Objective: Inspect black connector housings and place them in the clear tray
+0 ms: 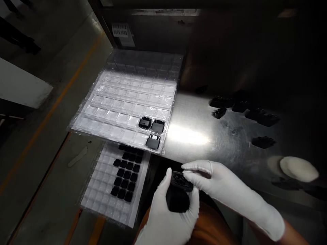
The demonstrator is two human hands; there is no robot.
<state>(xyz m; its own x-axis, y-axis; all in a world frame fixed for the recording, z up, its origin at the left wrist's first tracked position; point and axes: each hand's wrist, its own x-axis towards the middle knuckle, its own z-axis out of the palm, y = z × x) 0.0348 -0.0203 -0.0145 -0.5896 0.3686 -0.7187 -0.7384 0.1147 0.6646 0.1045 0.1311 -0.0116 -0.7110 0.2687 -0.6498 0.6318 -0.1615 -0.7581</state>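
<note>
My left hand (pixel 173 217), in a white glove, is wrapped around a black plastic connector housing (pixel 178 197). The housing's upper face shows several dark openings and tilts towards me. My right hand (pixel 204 175), gloved too, pinches at the top right edge of this housing with thumb and fingers together. Whether a smaller piece is between these fingertips, I cannot tell. To the left, a clear tray (pixel 122 102) with rows of pockets lies on the metal table, holding a few black connectors (pixel 153 141) at its near right corner.
Several black connectors (pixel 263 142) lie loose on the metal table (pixel 189 136). A rounded white item (pixel 298 169) is at the right. Below the table edge, a second tray (pixel 97 190) carries several black parts (pixel 124 183). An orange line (pixel 58 98) runs along the floor.
</note>
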